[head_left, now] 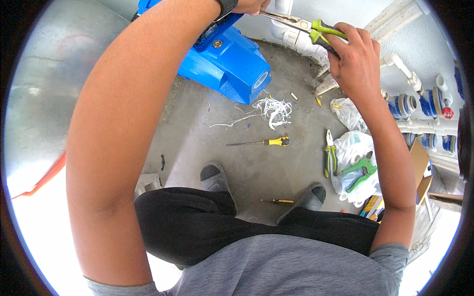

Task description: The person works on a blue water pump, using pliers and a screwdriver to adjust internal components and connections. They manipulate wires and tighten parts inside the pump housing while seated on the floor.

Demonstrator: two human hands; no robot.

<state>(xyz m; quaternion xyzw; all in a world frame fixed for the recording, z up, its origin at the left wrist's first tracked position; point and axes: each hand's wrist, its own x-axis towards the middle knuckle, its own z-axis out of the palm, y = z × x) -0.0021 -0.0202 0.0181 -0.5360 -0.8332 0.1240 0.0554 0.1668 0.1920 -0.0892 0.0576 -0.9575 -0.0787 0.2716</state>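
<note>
My right hand [358, 61] is wrapped round the green-and-black handles of long-nose pliers [291, 20]. The jaws point left, and their tips meet the fingers of my left hand [251, 6] at the top edge of the head view. That hand is bent into a pinch and partly cut off; whatever lies between its fingers and the plier tips is too small to make out. Below my left wrist sits a blue machine housing [229, 61], a pump or motor by its look, with its upper part hidden behind my forearm.
On the concrete floor lie a tangle of white string [274, 112], a yellow-handled screwdriver [276, 141] and a smaller one [282, 202]. Other pliers [330, 157] and a green pipe cutter [364, 172] rest by plastic bags. White pipes [419, 124] with blue meters line the right wall; a metal tank [54, 89] stands left.
</note>
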